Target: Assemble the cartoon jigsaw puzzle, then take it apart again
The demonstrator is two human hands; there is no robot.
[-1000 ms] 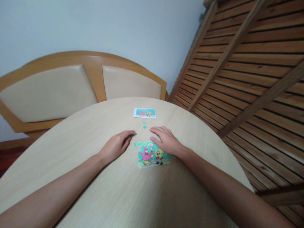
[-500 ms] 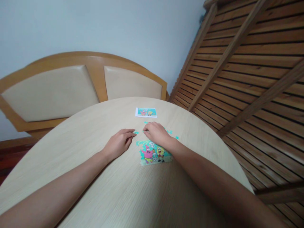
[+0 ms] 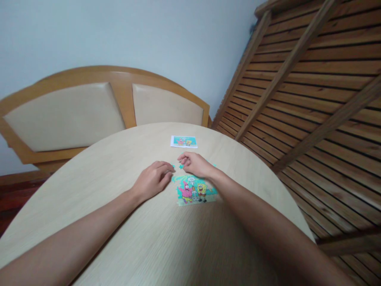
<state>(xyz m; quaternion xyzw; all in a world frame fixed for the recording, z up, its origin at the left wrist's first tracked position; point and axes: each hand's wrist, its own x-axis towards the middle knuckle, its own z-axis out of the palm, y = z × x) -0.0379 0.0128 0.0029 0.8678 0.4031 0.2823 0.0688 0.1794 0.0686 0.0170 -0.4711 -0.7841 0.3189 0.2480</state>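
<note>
A partly joined jigsaw puzzle [image 3: 190, 192] with cartoon figures, one pink and one yellow, lies flat before me. My left hand [image 3: 153, 179] rests on the table at the puzzle's upper left, fingers loosely stretched and apart from the thumb. By its fingertips is a loose teal puzzle piece [image 3: 173, 166]. Just above the puzzle's top edge, my right hand [image 3: 195, 164] hovers with bent, parted fingers. Another teal piece [image 3: 181, 167] lies below those fingers, seemingly not gripped. The right hand and forearm cover part of the puzzle's right side and some loose pieces.
A printed picture card [image 3: 183, 142] of the same figures lies farther back on the round wooden table [image 3: 125, 246]. A loose teal piece [image 3: 214, 164] shows right of my right hand. Behind stands a padded wooden bench [image 3: 89, 119]; wooden slats [image 3: 297, 111] rise at the right.
My right hand's fingers have lifted and opened, and a teal piece now shows beneath them. My left hand has shifted slightly right, its fingers lower beside the other loose piece.
</note>
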